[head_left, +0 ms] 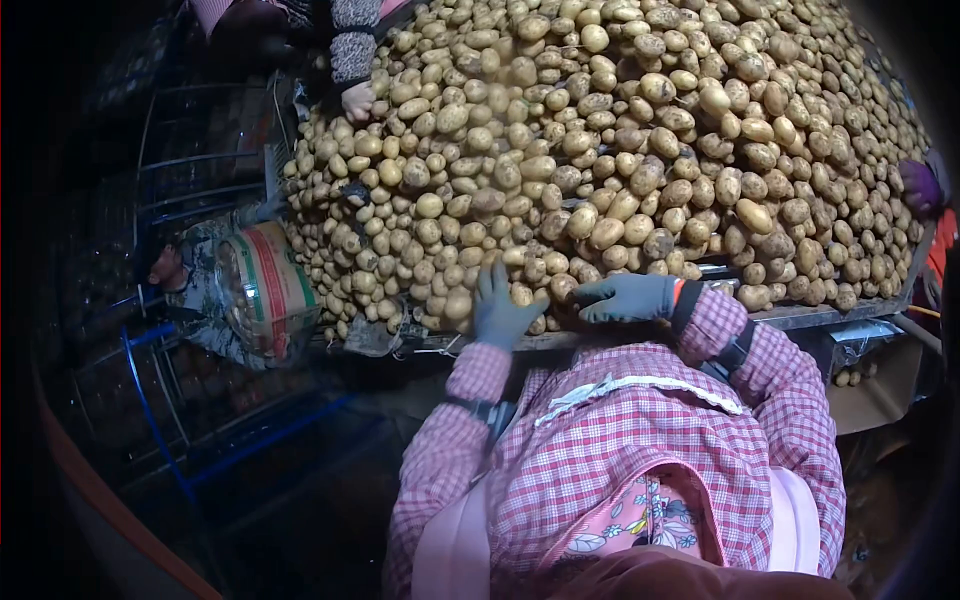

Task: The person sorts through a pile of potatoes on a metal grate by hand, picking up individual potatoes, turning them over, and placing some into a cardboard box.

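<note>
A wide heap of potatoes [605, 232], many with dark soil on them, fills the table in front of me. My left hand [503, 308], in a grey glove, rests at the heap's near edge with its fingers apart, touching the potatoes there. Also in a grey glove, my right hand [632, 298] reaches leftward along the same edge, its fingers stretched out. Between the two hands lie a few potatoes, one of them [562, 289] close to my right fingertips. Neither hand visibly grips anything.
Across the heap a co-worker's hand [358, 101] touches potatoes. At left, another person is beside a full printed sack [268, 285] and blue metal rails [150, 400]. A purple-gloved hand [920, 187] is at far right. Below the table's wooden edge [830, 314] stands a cardboard box [880, 385] holding several potatoes.
</note>
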The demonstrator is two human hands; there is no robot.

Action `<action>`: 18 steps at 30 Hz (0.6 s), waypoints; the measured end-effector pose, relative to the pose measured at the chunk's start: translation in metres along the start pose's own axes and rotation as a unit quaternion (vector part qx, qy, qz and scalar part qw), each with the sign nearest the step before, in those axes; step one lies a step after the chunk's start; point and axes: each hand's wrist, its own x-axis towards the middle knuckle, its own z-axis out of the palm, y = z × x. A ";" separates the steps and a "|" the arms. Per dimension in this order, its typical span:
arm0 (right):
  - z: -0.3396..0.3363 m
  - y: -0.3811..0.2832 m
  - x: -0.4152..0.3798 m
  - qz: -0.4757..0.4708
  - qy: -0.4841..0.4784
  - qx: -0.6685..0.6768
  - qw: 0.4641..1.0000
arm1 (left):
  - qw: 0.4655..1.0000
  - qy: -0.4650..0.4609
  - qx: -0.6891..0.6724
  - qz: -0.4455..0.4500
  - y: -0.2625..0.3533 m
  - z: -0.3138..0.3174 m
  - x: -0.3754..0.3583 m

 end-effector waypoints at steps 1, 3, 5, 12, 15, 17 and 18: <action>0.003 0.016 0.014 0.000 0.012 -0.016 1.000 | 1.000 0.017 0.003 -0.020 0.016 0.004 0.011; -0.003 0.030 0.018 -0.016 0.055 0.003 0.998 | 0.999 0.029 0.002 -0.014 0.039 0.010 0.042; -0.015 0.015 0.007 0.006 0.064 0.063 0.996 | 1.000 0.018 -0.004 0.021 0.054 0.018 0.068; -0.075 0.034 -0.005 -0.054 0.191 -0.002 0.980 | 0.984 0.087 -0.145 0.058 0.138 0.037 0.158; -0.092 0.031 -0.023 -0.058 0.309 0.083 0.945 | 0.955 -0.027 -0.272 0.111 0.152 0.023 0.176; -0.112 0.028 -0.042 0.016 0.437 0.115 0.892 | 0.948 -0.121 -0.249 0.159 0.148 -0.012 0.187; -0.109 0.010 -0.050 -0.024 0.490 0.156 0.857 | 0.940 0.002 -0.183 0.289 0.127 -0.008 0.199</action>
